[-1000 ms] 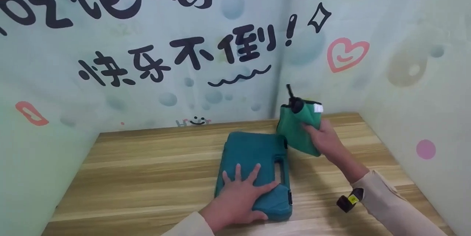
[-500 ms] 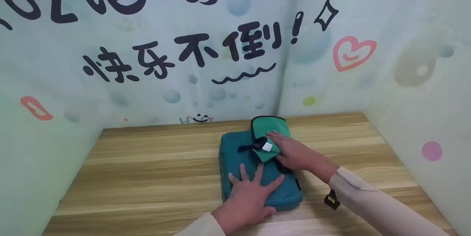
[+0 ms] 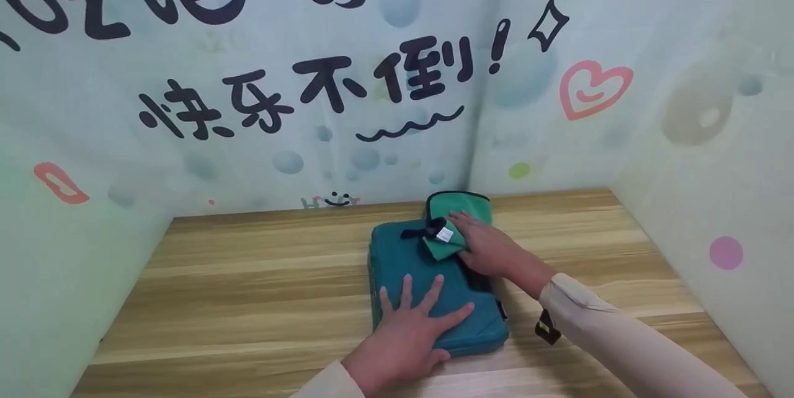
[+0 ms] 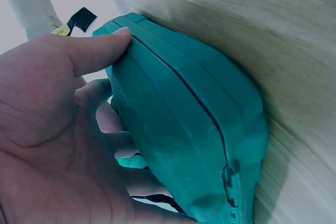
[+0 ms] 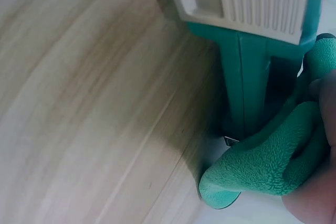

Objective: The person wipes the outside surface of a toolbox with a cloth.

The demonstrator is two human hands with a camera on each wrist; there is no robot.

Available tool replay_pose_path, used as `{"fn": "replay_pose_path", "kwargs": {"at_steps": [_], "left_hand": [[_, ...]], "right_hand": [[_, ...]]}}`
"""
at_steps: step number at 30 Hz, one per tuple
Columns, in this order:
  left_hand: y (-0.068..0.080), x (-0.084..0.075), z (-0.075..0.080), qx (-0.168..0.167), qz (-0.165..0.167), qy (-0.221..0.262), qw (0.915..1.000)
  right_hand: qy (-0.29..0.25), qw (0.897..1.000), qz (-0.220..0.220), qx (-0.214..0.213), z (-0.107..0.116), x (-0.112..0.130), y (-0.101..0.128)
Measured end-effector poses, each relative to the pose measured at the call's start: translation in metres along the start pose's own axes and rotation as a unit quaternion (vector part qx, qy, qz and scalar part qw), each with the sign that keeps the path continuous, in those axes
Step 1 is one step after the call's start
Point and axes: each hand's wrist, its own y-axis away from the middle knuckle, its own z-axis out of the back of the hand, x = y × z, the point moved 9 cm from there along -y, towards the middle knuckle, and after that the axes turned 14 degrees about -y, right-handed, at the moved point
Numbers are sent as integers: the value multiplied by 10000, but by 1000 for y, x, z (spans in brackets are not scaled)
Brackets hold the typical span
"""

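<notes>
A teal case lies flat on a wood-grain counter, toward 6 o'clock from the head view's centre. A person's left hand rests on the case's 6 o'clock end — grip unclenched, fingers splayed — while the right hand keeps its grip closed on a folded green cloth at the case's 1 o'clock corner. A black strap points from the cloth to 9 o'clock, beside a white tag.
</notes>
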Motion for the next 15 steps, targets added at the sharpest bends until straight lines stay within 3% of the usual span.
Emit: {"fn": "replay_pose_path", "kwargs": {"at_steps": [15], "left_hand": [[1,0,2,-70,-99,-43,9999]], "right_hand": [[-87,9997,234,-86,-8,17,-3]]}}
